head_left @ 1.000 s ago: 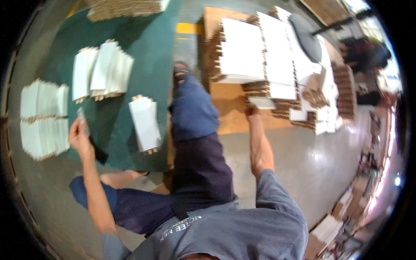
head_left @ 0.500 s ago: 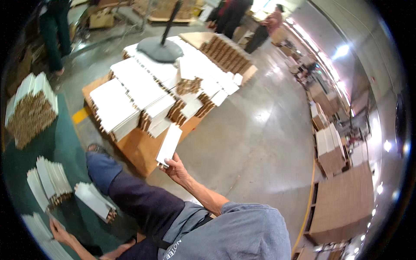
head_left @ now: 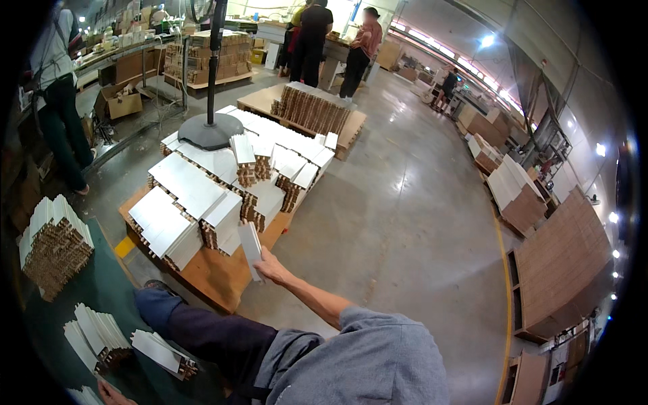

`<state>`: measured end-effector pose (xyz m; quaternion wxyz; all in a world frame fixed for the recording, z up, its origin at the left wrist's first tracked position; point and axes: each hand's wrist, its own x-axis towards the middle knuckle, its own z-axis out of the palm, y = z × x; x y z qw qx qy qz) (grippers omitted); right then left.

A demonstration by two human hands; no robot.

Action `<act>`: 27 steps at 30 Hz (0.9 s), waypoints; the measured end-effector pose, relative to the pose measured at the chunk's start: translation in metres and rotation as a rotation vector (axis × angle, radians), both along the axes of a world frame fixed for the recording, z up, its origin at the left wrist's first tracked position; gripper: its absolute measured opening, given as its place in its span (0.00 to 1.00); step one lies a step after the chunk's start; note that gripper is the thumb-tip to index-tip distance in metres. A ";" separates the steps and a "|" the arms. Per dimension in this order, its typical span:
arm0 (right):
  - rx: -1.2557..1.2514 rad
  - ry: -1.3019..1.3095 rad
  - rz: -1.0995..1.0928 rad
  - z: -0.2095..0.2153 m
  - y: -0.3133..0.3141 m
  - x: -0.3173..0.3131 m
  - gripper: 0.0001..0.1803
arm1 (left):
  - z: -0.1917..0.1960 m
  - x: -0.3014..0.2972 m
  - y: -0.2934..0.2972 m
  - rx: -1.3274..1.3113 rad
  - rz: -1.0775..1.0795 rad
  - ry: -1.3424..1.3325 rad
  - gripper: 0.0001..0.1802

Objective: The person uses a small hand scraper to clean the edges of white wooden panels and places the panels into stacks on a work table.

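Observation:
My right hand (head_left: 271,266) is closed around the lower end of a narrow white board (head_left: 250,246), holding it tilted upright beside the near corner of a low pallet. At the lower left rim, part of my left hand (head_left: 113,395) shows beside a stack of white strips (head_left: 82,396); its fingers are mostly cut off, so its grip is unclear. Close by on a dark green surface (head_left: 50,331) lie a fanned bundle of white strips (head_left: 101,332) and a smaller bundle (head_left: 160,352), both with brown ends.
Stacked white boards (head_left: 185,179) cover the brown pallet (head_left: 219,277), with a round dark stand base (head_left: 210,130) and pole on top. A larger pile of strips (head_left: 54,243) stands at left. Several people work farther back. Brown-sided stacks (head_left: 563,263) line the right side.
The view has tilted up, showing more of the hall. The board in my right hand has turned and looks narrower. My left hand has slid toward the lower rim.

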<state>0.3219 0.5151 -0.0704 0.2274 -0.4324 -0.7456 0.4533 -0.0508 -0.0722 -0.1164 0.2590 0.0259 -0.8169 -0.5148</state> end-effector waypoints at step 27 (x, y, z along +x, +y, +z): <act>-1.523 0.328 1.132 0.091 -0.268 -0.284 0.31 | 0.113 0.082 0.035 0.193 -0.064 0.105 0.10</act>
